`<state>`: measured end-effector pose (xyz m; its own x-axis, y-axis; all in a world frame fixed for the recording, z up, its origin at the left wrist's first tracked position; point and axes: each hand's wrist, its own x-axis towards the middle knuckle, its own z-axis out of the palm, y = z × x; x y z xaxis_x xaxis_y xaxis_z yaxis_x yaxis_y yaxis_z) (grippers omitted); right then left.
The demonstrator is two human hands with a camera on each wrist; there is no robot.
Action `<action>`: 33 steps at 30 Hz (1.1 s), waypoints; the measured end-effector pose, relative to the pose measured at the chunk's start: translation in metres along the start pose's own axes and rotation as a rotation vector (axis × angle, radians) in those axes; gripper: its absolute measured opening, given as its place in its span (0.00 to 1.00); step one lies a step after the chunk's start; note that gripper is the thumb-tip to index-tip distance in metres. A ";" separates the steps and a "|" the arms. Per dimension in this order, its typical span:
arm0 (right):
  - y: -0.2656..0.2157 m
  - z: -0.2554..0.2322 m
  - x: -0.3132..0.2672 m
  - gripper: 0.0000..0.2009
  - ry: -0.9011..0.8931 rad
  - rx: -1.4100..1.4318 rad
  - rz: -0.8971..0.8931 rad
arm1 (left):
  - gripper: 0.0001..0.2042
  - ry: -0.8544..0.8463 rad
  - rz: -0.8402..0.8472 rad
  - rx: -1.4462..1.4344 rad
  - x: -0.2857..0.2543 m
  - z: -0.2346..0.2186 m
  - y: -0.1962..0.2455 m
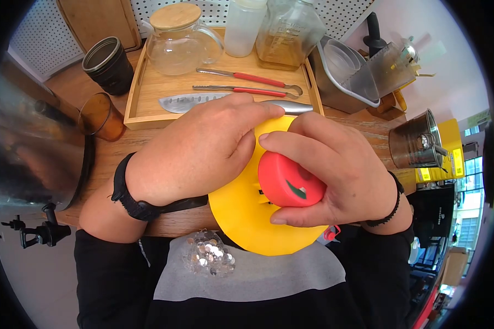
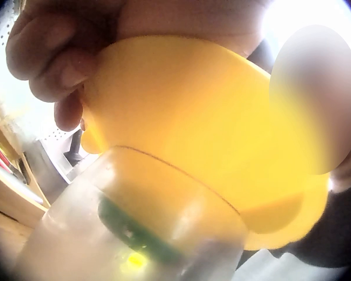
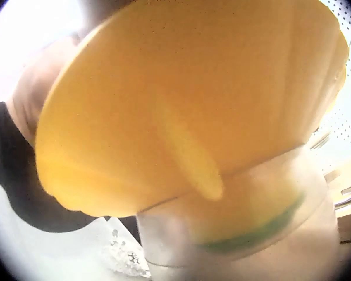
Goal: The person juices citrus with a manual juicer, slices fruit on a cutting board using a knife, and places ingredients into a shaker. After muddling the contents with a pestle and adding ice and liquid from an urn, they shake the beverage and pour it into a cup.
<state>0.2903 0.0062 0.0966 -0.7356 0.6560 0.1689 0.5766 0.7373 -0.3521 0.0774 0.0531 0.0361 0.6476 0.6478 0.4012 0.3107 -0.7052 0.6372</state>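
Note:
A wide yellow dish [image 1: 241, 225] lies below both hands in the head view. My left hand [image 1: 197, 145] curls its fingers [image 2: 55, 64] over the dish's edge. Between the thumb and fingers of my right hand [image 1: 343, 164] is a rounded red piece [image 1: 282, 178] with a green and white mark, held above the dish's middle. Both wrist views show the yellow dish [image 2: 181, 99] [image 3: 193, 70] from below, on a clear container [image 2: 64, 240]. A green band [image 3: 251, 234] shows through the container's wall. What lies beneath the red piece is mostly hidden.
Behind the hands, a wooden tray [image 1: 142, 101] bears a knife [image 1: 181, 103], red-handled tongs [image 1: 258, 78], a glass teapot [image 1: 178, 49] and jars. Cups stand at the left. A grey bin [image 1: 335, 88] and metal bucket [image 1: 414, 142] are at the right. Shiny discs [image 1: 208, 255] lie near the body.

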 end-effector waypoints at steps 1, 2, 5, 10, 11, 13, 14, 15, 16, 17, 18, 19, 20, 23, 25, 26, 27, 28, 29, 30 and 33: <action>0.001 -0.001 0.000 0.35 0.036 0.023 -0.045 | 0.19 -0.007 -0.005 -0.007 0.000 -0.001 0.000; 0.002 -0.001 0.000 0.34 0.073 0.048 -0.089 | 0.19 -0.004 -0.008 -0.008 0.000 0.000 -0.001; 0.003 -0.008 0.000 0.33 0.034 -0.027 -0.181 | 0.19 0.004 0.022 -0.022 0.000 0.001 -0.002; -0.002 -0.003 -0.002 0.34 -0.061 -0.002 -0.092 | 0.19 -0.004 0.003 -0.019 0.000 -0.001 0.004; -0.003 -0.003 -0.002 0.35 -0.072 0.009 -0.024 | 0.19 -0.004 0.003 -0.019 0.000 0.000 0.003; -0.002 -0.001 -0.002 0.35 -0.053 0.000 -0.004 | 0.19 0.013 0.010 0.003 -0.001 0.001 0.000; -0.002 0.000 -0.002 0.36 -0.034 -0.007 0.017 | 0.19 0.012 0.012 0.004 -0.001 0.001 0.000; -0.002 0.000 -0.002 0.36 -0.034 -0.008 0.016 | 0.19 0.014 0.016 0.003 0.000 0.001 0.001; -0.002 0.000 -0.002 0.36 -0.028 0.004 0.027 | 0.19 0.016 0.018 0.002 0.000 0.001 0.001; -0.002 -0.001 -0.002 0.36 -0.022 0.017 0.037 | 0.19 0.017 0.016 0.002 0.000 0.001 0.001; -0.001 -0.002 -0.002 0.36 -0.023 0.017 0.035 | 0.19 0.017 0.012 -0.010 0.000 0.002 0.000; 0.001 -0.004 -0.002 0.36 0.014 0.045 -0.028 | 0.19 0.017 0.008 -0.023 0.000 0.002 0.000; 0.003 -0.006 -0.002 0.36 0.051 0.072 -0.090 | 0.19 0.018 0.006 -0.023 0.000 0.002 -0.001; 0.004 -0.010 -0.003 0.36 0.002 0.002 -0.174 | 0.19 0.004 0.017 -0.041 0.000 0.001 0.000; 0.003 -0.006 -0.004 0.35 -0.041 0.017 -0.140 | 0.19 0.008 0.007 -0.016 0.000 0.001 0.000; 0.003 -0.004 -0.004 0.34 -0.085 0.031 -0.109 | 0.19 0.007 0.008 -0.016 0.001 0.001 0.000; 0.002 -0.005 -0.004 0.34 -0.085 0.032 -0.109 | 0.19 0.008 0.006 -0.015 0.001 0.001 0.001; 0.002 -0.005 -0.003 0.34 -0.091 0.042 -0.050 | 0.19 0.010 0.003 -0.014 0.001 0.002 0.001; 0.002 -0.006 -0.003 0.33 -0.096 0.051 0.008 | 0.19 0.009 0.003 -0.014 0.001 0.002 0.000; 0.002 -0.005 -0.002 0.33 -0.095 0.052 0.009 | 0.19 0.027 0.008 -0.005 0.001 0.004 -0.002; 0.004 -0.002 0.000 0.32 -0.037 0.067 -0.002 | 0.20 0.043 0.013 -0.012 0.001 0.005 -0.005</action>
<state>0.2936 0.0091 0.0969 -0.7504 0.6468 0.1362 0.5507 0.7257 -0.4125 0.0803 0.0558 0.0305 0.6209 0.6509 0.4368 0.2940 -0.7100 0.6399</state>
